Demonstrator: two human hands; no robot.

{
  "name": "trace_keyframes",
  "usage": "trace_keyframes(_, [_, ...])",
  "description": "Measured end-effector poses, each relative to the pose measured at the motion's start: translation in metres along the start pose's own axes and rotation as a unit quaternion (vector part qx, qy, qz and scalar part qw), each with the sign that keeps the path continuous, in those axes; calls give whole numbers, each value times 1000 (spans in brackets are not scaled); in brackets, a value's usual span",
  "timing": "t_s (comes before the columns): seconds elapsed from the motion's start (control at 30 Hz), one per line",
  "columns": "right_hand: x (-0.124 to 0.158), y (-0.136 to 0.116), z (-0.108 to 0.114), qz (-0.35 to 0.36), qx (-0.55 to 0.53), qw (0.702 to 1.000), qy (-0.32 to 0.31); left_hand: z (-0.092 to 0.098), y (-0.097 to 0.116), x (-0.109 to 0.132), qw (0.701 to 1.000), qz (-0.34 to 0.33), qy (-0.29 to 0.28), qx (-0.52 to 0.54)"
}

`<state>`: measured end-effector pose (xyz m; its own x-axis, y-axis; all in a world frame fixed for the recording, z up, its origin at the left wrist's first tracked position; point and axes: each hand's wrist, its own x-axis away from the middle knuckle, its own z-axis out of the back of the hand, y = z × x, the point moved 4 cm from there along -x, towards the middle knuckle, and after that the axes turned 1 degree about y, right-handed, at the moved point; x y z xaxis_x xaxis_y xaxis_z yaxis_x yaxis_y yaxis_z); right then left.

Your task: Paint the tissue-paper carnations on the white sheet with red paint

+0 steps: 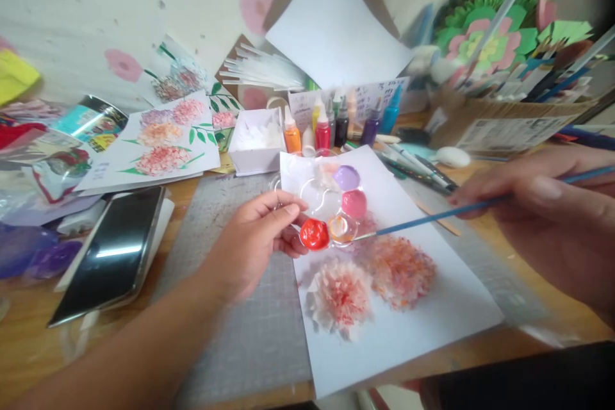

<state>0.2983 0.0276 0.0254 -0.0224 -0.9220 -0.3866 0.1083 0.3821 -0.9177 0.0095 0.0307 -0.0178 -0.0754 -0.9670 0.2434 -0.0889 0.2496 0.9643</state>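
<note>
Between thumb and fingers, my left hand (254, 237) grips a clear plastic paint palette (319, 195) by its left side. Its wells carry red, orange, pink and purple paint. My right hand (552, 218) is closed around a thin blue paintbrush (442, 211), whose tip lies beside the orange well; whether it touches the palette I cannot tell. Below the palette, a white paper sheet (384, 346) bears a pale crumpled-tissue flower (342, 298) with red-dabbed centre. A fuller orange-red flower (402, 271) sits to its right, and another pinkish patch is partly hidden behind the palette.
A grey cutting mat (230, 346) lies under the sheet. At left are a phone (113, 250) and a finished flower picture (161, 134). Paint bottles (323, 130) and a white box (257, 141) line the back. A cardboard box (519, 125) of tools stands right.
</note>
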Motion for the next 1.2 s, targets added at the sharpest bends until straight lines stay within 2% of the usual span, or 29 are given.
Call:
trace_keyframes(0.17, [8, -12, -22, 48, 143, 987, -63, 0, -2, 1, 1000, -2, -14, -2])
trace_keyframes(0.23, [8, -14, -28, 56, 167, 981, -86, 0, -3, 0, 1000, -1, -19, -4])
trace_keyframes(0.3, [7, -13, -26, 37, 139, 987, -72, 1, -4, -1, 1000, 0, -18, -6])
trace_keyframes(0.43, [2, -2, -4, -21, 26, 999, 11, 4, -4, -4, 1000, -8, -10, -1])
trace_keyframes(0.53, [2, 2, 0, -35, 42, 998, -25, 6, -3, -6, 1000, -16, -7, -4])
trace_keyframes(0.63, [4, 3, -7, -56, 55, 993, -85, 7, -2, -6, 1000, -20, -3, -7])
trace_keyframes(0.8, [4, 0, -16, -65, 100, 985, -126, 7, -2, -7, 1000, -24, -4, -10])
trace_keyframes(0.97, [2, 1, -12, -68, 88, 989, -100, 6, -2, -9, 1000, -24, -1, -6])
trace_keyframes(1.13, [2, 0, -16, -51, 128, 982, -133, 6, -2, -8, 1000, -25, 2, -6])
trace_keyframes(1.2, [1, 0, -17, -58, 111, 985, -115, 6, -2, -8, 1000, -24, 2, -6])
